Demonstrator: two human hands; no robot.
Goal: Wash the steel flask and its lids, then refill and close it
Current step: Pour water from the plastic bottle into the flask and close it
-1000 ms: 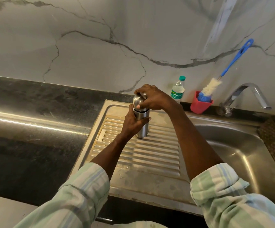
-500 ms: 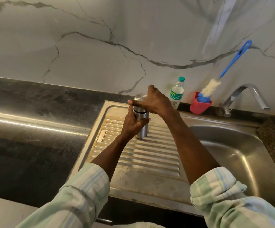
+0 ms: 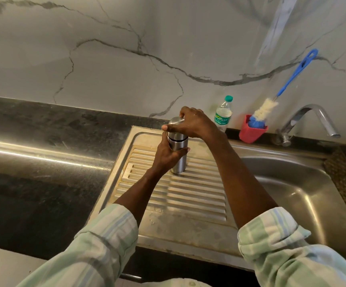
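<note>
The steel flask (image 3: 179, 160) stands upright on the ribbed steel drainboard (image 3: 176, 195) left of the sink. My left hand (image 3: 167, 154) grips its body from the left, thumb across the front. Its steel outer lid (image 3: 175, 122) sits on top, and my right hand (image 3: 193, 122) holds that lid from the right, thumb on the front rim and fingers over the top. A dark seam shows between lid and body.
A small plastic water bottle (image 3: 223, 114) with a green cap stands behind the flask. A red cup (image 3: 251, 131) holds a blue-handled bottle brush (image 3: 288, 81). The tap (image 3: 307, 121) overhangs the sink basin (image 3: 292, 183). Dark counter (image 3: 43, 162) lies to the left.
My right hand, spread open over the lid half a second ago, has closed round it again. The left hand and the flask have stayed put.
</note>
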